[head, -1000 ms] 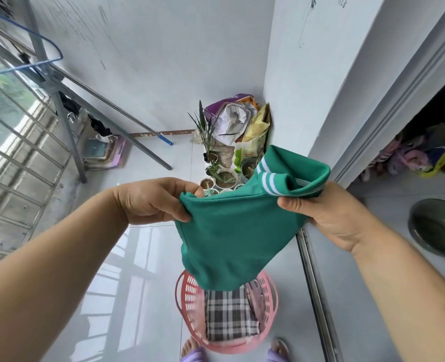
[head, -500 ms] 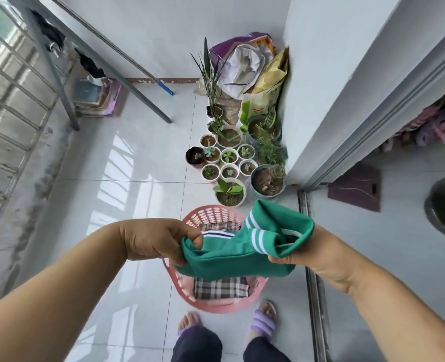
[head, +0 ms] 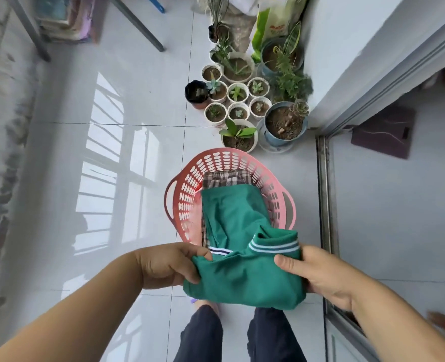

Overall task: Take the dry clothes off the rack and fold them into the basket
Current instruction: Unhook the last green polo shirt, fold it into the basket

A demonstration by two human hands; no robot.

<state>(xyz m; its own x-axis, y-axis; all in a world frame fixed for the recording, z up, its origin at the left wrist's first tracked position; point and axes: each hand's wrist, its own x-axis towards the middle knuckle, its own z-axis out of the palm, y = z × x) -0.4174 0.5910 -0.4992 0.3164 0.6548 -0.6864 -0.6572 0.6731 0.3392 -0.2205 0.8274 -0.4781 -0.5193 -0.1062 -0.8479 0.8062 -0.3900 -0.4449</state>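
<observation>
home balcony: tiled floor (head: pixel 127 105), potted plants (head: pixel 245 100) by wall, sliding-door track (head: pixel 324 194), laundry basket (head: pixel 187 194).

Green garment (head: pixel 242 275) (white-striped trim), pink basket (head: pixel 187 194), brown plaid cloth (head: pixel 224 179)

The basket (head: pixel 182 197) sits on the floor (head: pixel 59 178) with a cloth (head: pixel 226 180) in it. The shirt (head: pixel 242 278) is between the left hand (head: pixel 164 267) and right hand (head: pixel 323 275), its far end on that cloth. Plant pots (head: pixel 238 113) stand behind the basket, a door rail (head: pixel 326 205) on its right.
</observation>
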